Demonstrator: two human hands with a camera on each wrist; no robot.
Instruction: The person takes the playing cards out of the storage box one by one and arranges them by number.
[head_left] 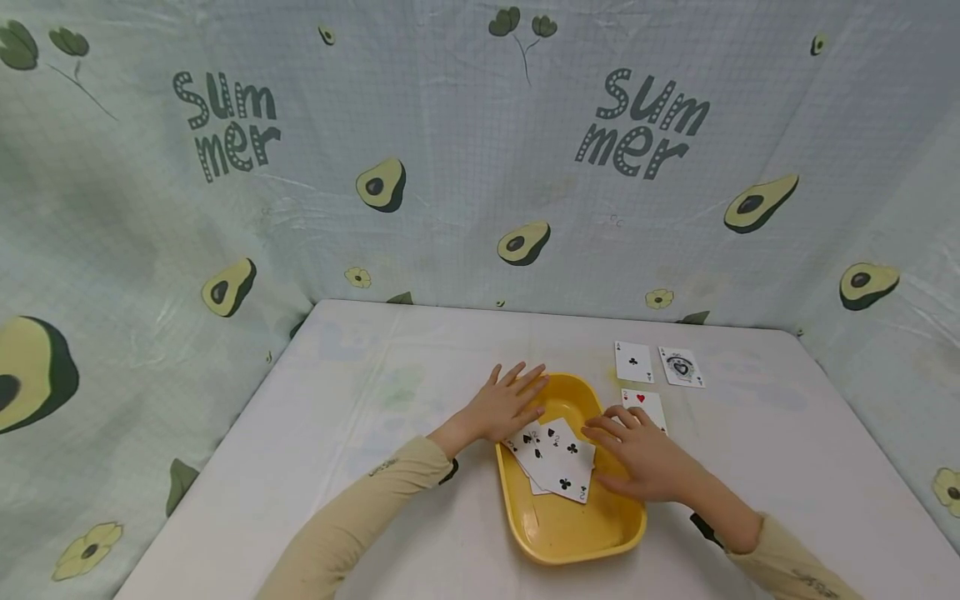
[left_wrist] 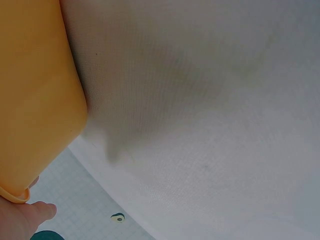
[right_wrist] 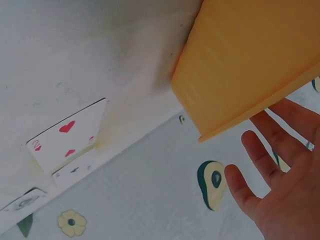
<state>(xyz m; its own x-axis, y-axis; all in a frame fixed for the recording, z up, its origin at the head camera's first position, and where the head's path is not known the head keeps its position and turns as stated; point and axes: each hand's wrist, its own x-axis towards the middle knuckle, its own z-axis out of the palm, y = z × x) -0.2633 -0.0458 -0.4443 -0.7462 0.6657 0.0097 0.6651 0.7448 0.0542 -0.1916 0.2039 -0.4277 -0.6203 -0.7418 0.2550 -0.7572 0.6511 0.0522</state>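
Observation:
A yellow plastic basin stands on the white-covered table, with several playing cards overlapping inside it. The top card is a two of clubs; a spade card shows under it. My left hand lies over the basin's left rim, fingers extended and spread. Over the right rim is my right hand, its fingers spread and slightly bent, with no card in them. In the right wrist view these fingers are close to the rim; whether they all touch it I cannot tell.
Beyond the right hand lie a two of hearts, an ace of clubs and an ace of spades, face up on the table. A cloth with avocado prints hangs behind and at the sides.

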